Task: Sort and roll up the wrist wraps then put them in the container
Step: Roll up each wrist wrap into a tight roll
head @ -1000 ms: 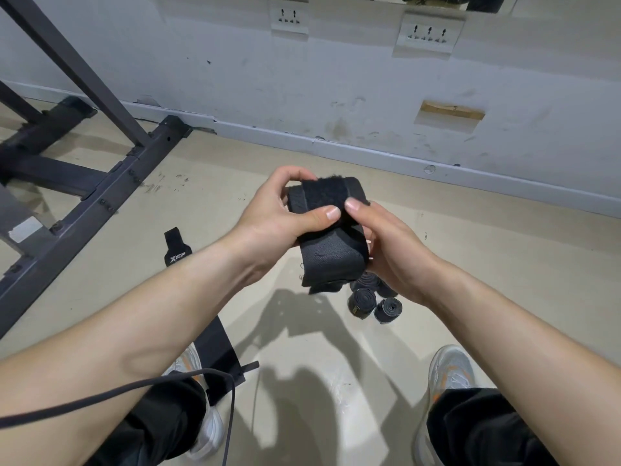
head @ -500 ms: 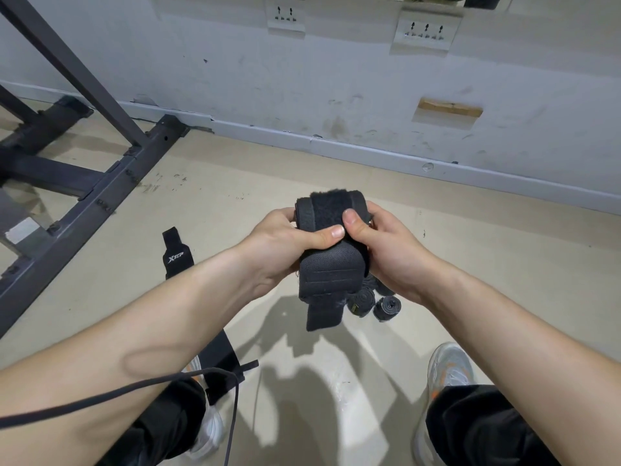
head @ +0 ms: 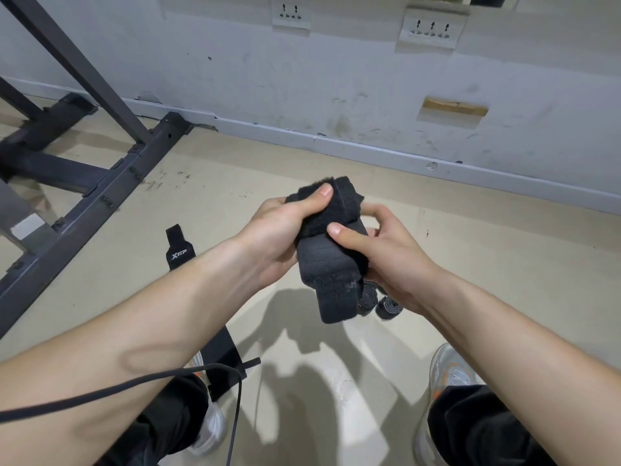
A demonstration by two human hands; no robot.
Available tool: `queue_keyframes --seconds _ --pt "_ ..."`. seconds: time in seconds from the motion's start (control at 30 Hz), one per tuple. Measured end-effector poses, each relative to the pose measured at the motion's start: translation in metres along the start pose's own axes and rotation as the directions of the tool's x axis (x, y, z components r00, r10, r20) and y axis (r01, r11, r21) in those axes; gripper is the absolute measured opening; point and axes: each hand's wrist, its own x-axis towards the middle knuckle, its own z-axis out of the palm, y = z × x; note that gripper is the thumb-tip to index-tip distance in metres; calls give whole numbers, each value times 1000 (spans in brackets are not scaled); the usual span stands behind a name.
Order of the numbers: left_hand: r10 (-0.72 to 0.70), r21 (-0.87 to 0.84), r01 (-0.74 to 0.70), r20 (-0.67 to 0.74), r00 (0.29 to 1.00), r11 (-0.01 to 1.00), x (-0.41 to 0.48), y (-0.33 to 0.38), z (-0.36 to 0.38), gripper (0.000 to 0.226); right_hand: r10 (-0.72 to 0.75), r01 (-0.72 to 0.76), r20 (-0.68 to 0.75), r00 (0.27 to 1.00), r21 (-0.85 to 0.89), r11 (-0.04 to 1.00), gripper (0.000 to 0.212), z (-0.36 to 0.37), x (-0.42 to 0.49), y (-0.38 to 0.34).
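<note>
Black cable (head: 134,388) crosses the left forearm at seven o'clock. Both hands meet at centre: left hand (head: 275,237) and right hand (head: 389,260) each curl a tight grip round a half-rolled black wrap (head: 327,260), its tail hanging down. Just beneath, rolled wraps (head: 368,297) lie on the floor (head: 470,247); a flat wrap (head: 178,250) lies at nine o'clock. Steel frame (head: 100,203) stands at ten o'clock.
</note>
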Motion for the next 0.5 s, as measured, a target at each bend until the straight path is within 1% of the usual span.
queue_keyframes --seconds 0.03,0.07,0.13,0.17,0.2,0.3,0.4,0.5 --pt "8 -13 -8 -10 1000 1000 2 2 0 32 38 -38 6 999 -24 999 49 0 -1 1" --pt "15 -21 -16 -21 1000 1000 3 3 0 33 50 -48 27 998 -57 997 42 1 -3 1" --pt "27 -19 -27 -37 999 999 4 5 -3 32 6 1 73 997 -99 995 18 2 -5 4" --pt "30 7 -29 -40 999 1000 5 6 -4 31 -24 34 90 996 -112 993 9 2 -4 5" --pt "35 47 -34 -39 999 998 5 8 -7 31 -40 55 106 994 -135 989 5 0 -4 4" --pt "75 143 -71 -22 997 987 6 14 -15 32 -73 98 157 985 -155 983 5 -7 -4 -5" --pt "112 177 -109 -7 994 978 7 20 -20 34 -72 103 202 977 -147 984 5 -12 -5 -15" --pt "139 204 -135 -6 990 970 6 22 -21 45 -38 73 241 970 -137 988 8 -12 -7 -22"
